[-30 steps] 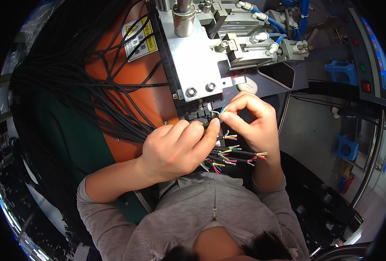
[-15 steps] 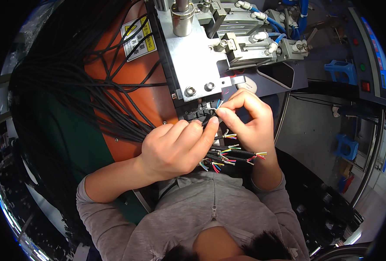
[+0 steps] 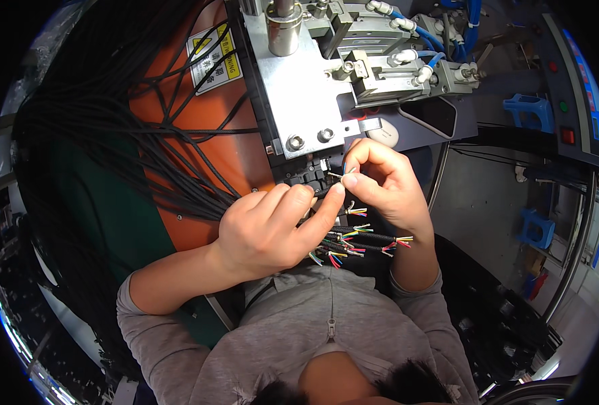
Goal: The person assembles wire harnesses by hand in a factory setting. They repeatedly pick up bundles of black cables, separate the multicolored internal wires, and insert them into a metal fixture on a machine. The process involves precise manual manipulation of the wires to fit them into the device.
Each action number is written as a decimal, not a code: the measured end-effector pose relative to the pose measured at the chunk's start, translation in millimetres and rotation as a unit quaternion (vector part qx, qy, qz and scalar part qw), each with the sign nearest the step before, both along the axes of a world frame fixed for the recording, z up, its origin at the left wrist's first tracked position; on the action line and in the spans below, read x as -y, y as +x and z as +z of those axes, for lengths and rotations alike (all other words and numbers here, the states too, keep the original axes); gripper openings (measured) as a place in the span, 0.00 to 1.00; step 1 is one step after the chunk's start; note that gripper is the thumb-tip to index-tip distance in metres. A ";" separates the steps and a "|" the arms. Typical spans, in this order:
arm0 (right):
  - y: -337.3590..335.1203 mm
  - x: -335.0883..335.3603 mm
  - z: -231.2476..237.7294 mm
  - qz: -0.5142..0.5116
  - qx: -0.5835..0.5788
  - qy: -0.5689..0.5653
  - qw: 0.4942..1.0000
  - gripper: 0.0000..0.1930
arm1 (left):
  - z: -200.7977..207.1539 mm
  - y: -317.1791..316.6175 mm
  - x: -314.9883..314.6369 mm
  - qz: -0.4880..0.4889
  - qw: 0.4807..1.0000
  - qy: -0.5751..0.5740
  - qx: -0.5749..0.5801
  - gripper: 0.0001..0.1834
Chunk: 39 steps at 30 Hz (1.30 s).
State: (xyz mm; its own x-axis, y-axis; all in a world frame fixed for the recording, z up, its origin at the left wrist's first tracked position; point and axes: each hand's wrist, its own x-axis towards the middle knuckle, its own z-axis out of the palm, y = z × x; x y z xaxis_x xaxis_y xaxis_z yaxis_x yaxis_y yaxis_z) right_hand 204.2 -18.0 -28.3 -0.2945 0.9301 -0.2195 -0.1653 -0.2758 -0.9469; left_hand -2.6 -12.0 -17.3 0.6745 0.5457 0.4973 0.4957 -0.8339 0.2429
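"Handling fine wires point(image 3: 336, 175) just off the near edge of the metal plate point(image 3: 292, 88) looks like the step in hand, doesn't it?"

"It does. The right hand point(image 3: 400, 192) pinches them between thumb and forefinger, on the near side of the plate, beside the black fixture point(image 3: 303, 177)."

"And the grip of the left hand point(image 3: 265, 226)?"

"Its fingers curl, with the forefinger's tip close to the right thumb; whether they pinch anything, nobody can tell from here."

"What does the next move seem to call for?"

"Probably a light, steady pinch, with the wire tips apart and in sight. The cable ends point(image 3: 373, 238) with splayed coloured wires, farther out from the plate on the same side, look best not bumped."
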 end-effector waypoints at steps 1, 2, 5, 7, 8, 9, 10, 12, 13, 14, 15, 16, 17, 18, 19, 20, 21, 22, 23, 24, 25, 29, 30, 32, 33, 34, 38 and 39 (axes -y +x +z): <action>-0.7 0.8 -0.3 -0.004 -0.004 -0.002 1.000 0.06 | 0.0 -0.1 -0.1 -0.001 1.000 -0.002 0.001 0.23; -1.3 1.7 -1.0 -0.009 -0.008 -0.004 1.000 0.05 | -0.1 -0.2 -0.2 -0.002 1.000 -0.004 0.003 0.22; -2.4 1.7 -3.7 -0.021 0.016 0.041 0.999 0.05 | 0.2 1.0 -2.4 -0.004 1.000 0.006 0.006 0.22; -1.9 0.1 -4.9 -0.022 0.060 0.095 0.993 0.05 | 0.0 1.2 -2.6 -0.003 1.000 0.014 0.005 0.21; -0.6 -0.9 -5.2 -0.019 0.092 0.125 0.988 0.06 | -0.7 1.1 -2.2 -0.002 1.000 0.016 0.003 0.21; 0.5 -1.7 -5.3 -0.016 0.123 0.155 0.980 0.06 | -1.1 0.9 -1.8 -0.001 1.000 0.017 0.002 0.20; 1.5 -2.1 -4.4 -0.016 0.139 0.165 0.976 0.06 | -0.9 0.5 -1.7 -0.003 1.000 0.015 -0.001 0.20; 2.9 -2.7 -2.2 -0.017 0.173 0.185 0.967 0.05 | -0.3 0.0 -1.5 -0.006 1.000 0.011 -0.005 0.20; 2.5 -2.4 -2.6 -0.030 0.178 0.190 0.965 0.05 | -0.2 0.2 -1.1 -0.003 1.000 0.007 -0.016 0.20; 1.4 -2.0 -3.8 -0.042 0.183 0.195 0.963 0.05 | -0.1 0.7 -0.7 0.000 1.000 0.003 -0.026 0.21; 0.2 -1.9 -5.4 -0.054 0.187 0.199 0.960 0.04 | 0.1 1.2 -0.4 0.003 0.999 -0.001 -0.036 0.21; -1.2 -1.2 -8.6 -0.072 0.208 0.216 0.951 0.04 | 0.9 1.9 -0.5 0.006 0.999 -0.003 -0.043 0.21; -2.1 -1.3 -9.1 -0.079 0.211 0.222 0.949 0.04 | 2.3 2.9 -0.9 0.008 0.999 -0.005 -0.050 0.21; -3.1 -1.0 -9.8 -0.087 0.214 0.227 0.946 0.04 | 2.7 2.9 -0.8 0.011 0.998 -0.007 -0.057 0.21; -4.2 -0.7 -10.3 -0.094 0.217 0.233 0.943 0.04 | 1.6 2.4 -0.6 0.012 0.999 -0.007 -0.043 0.20; -5.6 0.6 -9.5 -0.109 0.169 0.178 0.963 0.05 | 0.0 1.9 -0.4 0.013 0.999 -0.007 -0.029 0.20; -6.9 2.8 -6.5 -0.124 0.122 0.122 0.977 0.05 | -0.5 1.9 -1.1 0.012 1.000 -0.005 -0.013 0.20; -8.4 4.9 -4.4 -0.139 0.074 0.066 0.985 0.05 | 1.1 1.8 -2.3 0.017 1.000 -0.010 0.004 0.19; -10.7 6.3 -3.9 -0.155 0.078 0.066 0.983 0.05 | 3.8 1.7 -3.8 0.022 0.999 -0.015 0.021 0.19; -13.8 7.9 -4.8 -0.171 0.081 0.067 0.980 0.06 | 5.2 1.8 -4.3 0.026 0.999 -0.020 0.037 0.19; -17.4 9.1 -5.2 -0.187 0.084 0.067 0.977 0.06 | 4.9 1.6 -4.3 0.027 0.999 -0.023 0.037 0.19; -20.1 6.1 -2.3 -0.184 0.323 0.339 0.864 0.05 | 3.2 0.9 -3.7 0.022 0.999 -0.007 0.028 0.19; -17.7 5.4 0.4 -0.163 0.285 0.288 0.900 0.05 | 3.8 0.5 -3.7 0.020 1.000 0.006 0.024 0.19; -10.1 4.4 4.1 -0.119 0.204 0.181 0.955 0.05 | 1.5 -0.3 -3.8 0.009 0.999 0.019 0.040 0.19; -6.3 4.0 4.3 -0.096 0.181 0.167 0.964 0.05 | 0.7 -0.4 -4.1 0.003 0.999 0.025 0.048 0.19; -2.4 3.4 4.4 -0.073 0.157 0.154 0.973 0.05 | 1.1 -0.6 -4.2 0.002 0.999 0.027 0.044 0.19; 9.0 0.1 6.4 -0.005 0.085 0.062 0.994 0.05 | 2.9 0.3 -4.4 -0.001 0.999 0.027 0.026 0.18; 9.9 -0.6 6.4 0.007 0.057 0.024 0.998 0.04 | 3.4 0.6 -4.6 0.000 0.999 0.025 0.021 0.18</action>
